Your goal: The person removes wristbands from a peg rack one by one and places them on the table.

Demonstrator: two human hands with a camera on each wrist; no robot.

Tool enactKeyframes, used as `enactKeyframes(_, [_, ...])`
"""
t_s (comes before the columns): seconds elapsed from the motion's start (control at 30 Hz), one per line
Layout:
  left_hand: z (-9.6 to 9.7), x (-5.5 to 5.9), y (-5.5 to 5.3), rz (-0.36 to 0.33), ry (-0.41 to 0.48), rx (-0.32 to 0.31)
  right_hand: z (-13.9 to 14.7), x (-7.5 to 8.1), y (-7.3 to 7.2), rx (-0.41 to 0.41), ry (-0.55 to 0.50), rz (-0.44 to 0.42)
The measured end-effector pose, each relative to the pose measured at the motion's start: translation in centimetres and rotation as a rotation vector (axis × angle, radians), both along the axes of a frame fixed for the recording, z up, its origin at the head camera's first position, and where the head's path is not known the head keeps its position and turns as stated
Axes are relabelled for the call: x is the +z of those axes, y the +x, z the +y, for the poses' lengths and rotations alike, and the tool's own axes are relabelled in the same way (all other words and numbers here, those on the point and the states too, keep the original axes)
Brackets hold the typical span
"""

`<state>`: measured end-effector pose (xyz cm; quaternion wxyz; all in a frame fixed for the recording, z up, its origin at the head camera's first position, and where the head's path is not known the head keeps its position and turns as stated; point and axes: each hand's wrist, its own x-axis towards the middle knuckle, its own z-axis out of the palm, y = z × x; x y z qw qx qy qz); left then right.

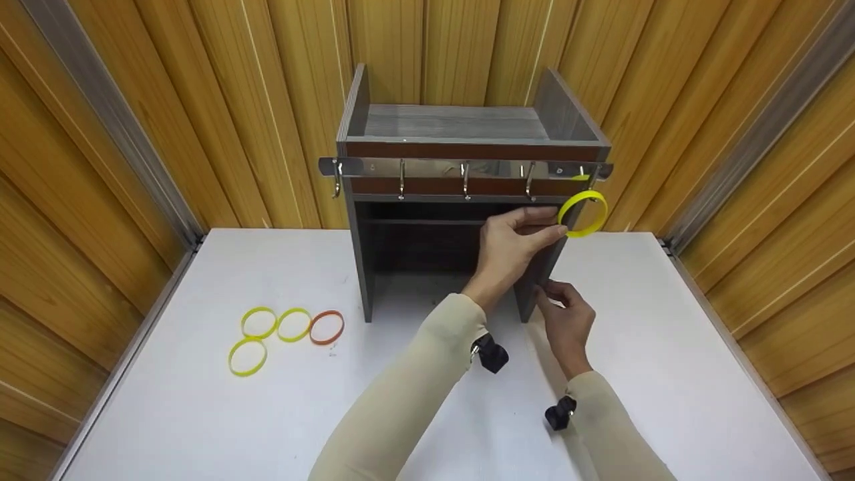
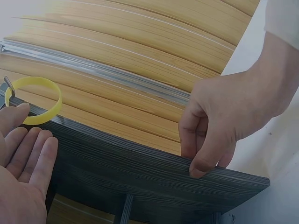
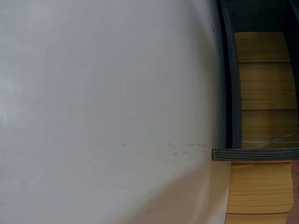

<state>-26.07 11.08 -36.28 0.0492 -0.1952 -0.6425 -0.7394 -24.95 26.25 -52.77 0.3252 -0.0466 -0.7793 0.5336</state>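
Observation:
My left hand [image 1: 505,250] pinches a yellow band [image 1: 562,215] between thumb and fingers at the rightmost hook of the metal hook rail [image 1: 434,167]. In the left wrist view, the hook [image 2: 9,87] appears to pass through the band, its tip showing inside the ring. Lower down, my right hand [image 1: 566,327] grips the front edge of the grey wooden shelf's [image 1: 361,267] right side panel, thumb on one face and fingers on the other. Only a sliver of a hand [image 3: 294,198] shows at the right wrist view's edge.
On the white table [image 1: 167,414], left of the shelf, lie three yellow bands [image 1: 248,373] and an orange-red band [image 1: 327,343], in a touching cluster. Wood-look panels [image 1: 300,100] wall the table at the back and both sides. Several other hooks [image 1: 402,180] line the rail.

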Motion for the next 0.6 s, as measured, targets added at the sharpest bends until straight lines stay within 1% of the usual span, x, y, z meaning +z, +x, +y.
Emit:
enactKeyframes(0.17, [0.2, 0.0, -0.1, -0.004, -0.005, 0.002, -0.5, 0.3, 0.1, -0.026, -0.005, -0.001])
enactKeyframes(0.3, [0.3, 0.0, -0.1, -0.012, -0.001, 0.001, -0.8, 0.7, 0.3, -0.023, -0.018, 0.008])
enactKeyframes(0.5, [0.4, 0.2, 0.0, -0.022, 0.023, -0.005, -0.2, -0.1, -0.1, -0.011, -0.009, 0.037])
enactKeyframes(0.6, [0.4, 0.4, 0.0, -0.022, 0.038, -0.007, 0.1, -0.4, -0.2, -0.001, -0.012, 0.039])
